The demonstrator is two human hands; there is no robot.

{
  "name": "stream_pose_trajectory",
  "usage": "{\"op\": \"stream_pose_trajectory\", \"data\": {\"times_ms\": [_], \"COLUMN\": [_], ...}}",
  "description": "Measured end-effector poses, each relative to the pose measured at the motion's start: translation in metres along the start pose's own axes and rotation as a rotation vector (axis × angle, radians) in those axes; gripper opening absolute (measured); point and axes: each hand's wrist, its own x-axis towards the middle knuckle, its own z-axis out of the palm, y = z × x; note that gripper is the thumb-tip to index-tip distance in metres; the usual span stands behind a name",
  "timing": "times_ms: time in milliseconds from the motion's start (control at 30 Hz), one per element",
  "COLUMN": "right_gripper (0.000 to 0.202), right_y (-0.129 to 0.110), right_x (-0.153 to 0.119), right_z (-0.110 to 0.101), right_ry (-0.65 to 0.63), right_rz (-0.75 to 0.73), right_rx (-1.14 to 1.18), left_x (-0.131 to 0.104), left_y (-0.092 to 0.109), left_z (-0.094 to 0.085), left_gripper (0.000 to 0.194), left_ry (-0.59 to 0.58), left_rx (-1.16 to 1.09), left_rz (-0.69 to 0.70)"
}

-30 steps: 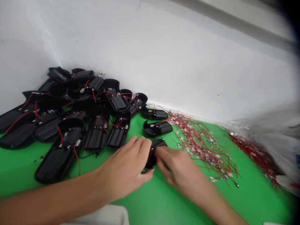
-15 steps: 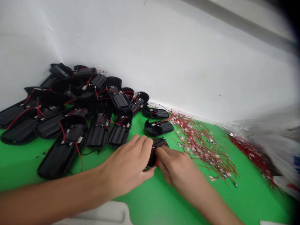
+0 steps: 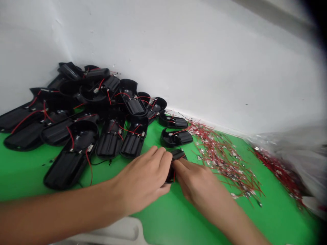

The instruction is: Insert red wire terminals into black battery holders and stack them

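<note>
My left hand (image 3: 146, 175) is closed around a black plastic battery housing (image 3: 179, 154), its fingers bent over the near side. From the right, my right hand (image 3: 195, 178) presses its pinched fingertips into the same housing. A short red wire (image 3: 174, 176) shows at those fingertips; the spot where they meet the housing is mostly hidden. Just beyond my hands lies another black housing (image 3: 177, 137) with a red wire across it, and behind that a similar one (image 3: 173, 120).
Many wired black housings (image 3: 70, 154) are heaped at the left against the white wall (image 3: 178, 54). Loose red wires with metal tabs (image 3: 224, 160) spread to the right. Farther right, more red wires (image 3: 278, 173) lie by a clear plastic bag (image 3: 301, 160). A white tray (image 3: 114, 231) sits at the front.
The whole view has shifted slightly, so the things appear a little farther right and higher. Both hands keep nearly the same grip on the housing.
</note>
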Motion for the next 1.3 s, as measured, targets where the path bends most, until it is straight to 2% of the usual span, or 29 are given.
{"op": "stream_pose_trajectory", "data": {"times_ms": [167,367,433,533,633,733,933,1067,1167,1300], "right_gripper": [0.026,0.021,0.016,0.007,0.017,0.027,0.042,0.047,0.04,0.035], "right_y": [-0.003,-0.001,0.004,0.01,0.01,0.006,0.001,0.001,-0.003,-0.01], "right_x": [-0.001,0.0,-0.003,-0.009,-0.015,-0.019,-0.024,-0.028,-0.029,-0.027], "right_z": [0.0,0.005,0.009,0.017,0.025,0.032,0.035,0.03,0.025,0.023], "right_ry": [0.031,0.064,0.125,0.316,0.447,0.475,0.445,0.358,0.306,0.247], "right_rz": [-0.011,0.02,0.056,0.12,0.141,0.124,0.039,-0.088,-0.181,-0.199], "right_rx": [-0.075,-0.04,0.067,0.268,0.378,0.429,0.373,0.083,-0.155,-0.256], "left_x": [0.003,0.004,0.003,0.002,0.0,0.0,0.002,0.0,0.001,0.002], "left_y": [0.0,-0.002,-0.003,-0.005,-0.005,-0.004,-0.003,-0.003,-0.003,-0.003], "left_z": [-0.001,-0.004,-0.004,-0.003,-0.002,-0.002,-0.001,0.001,0.0,-0.002], "left_gripper": [0.027,0.026,0.028,0.03,0.03,0.029,0.028,0.028,0.029,0.028], "left_ry": [-0.042,-0.041,-0.035,-0.037,-0.039,-0.051,-0.046,-0.037,-0.012,-0.009], "left_rx": [-0.12,-0.108,-0.112,-0.118,-0.107,-0.1,-0.086,-0.085,-0.067,-0.053], "left_rz": [-0.085,-0.082,-0.103,-0.116,-0.116,-0.114,-0.111,-0.08,-0.033,-0.002]}}
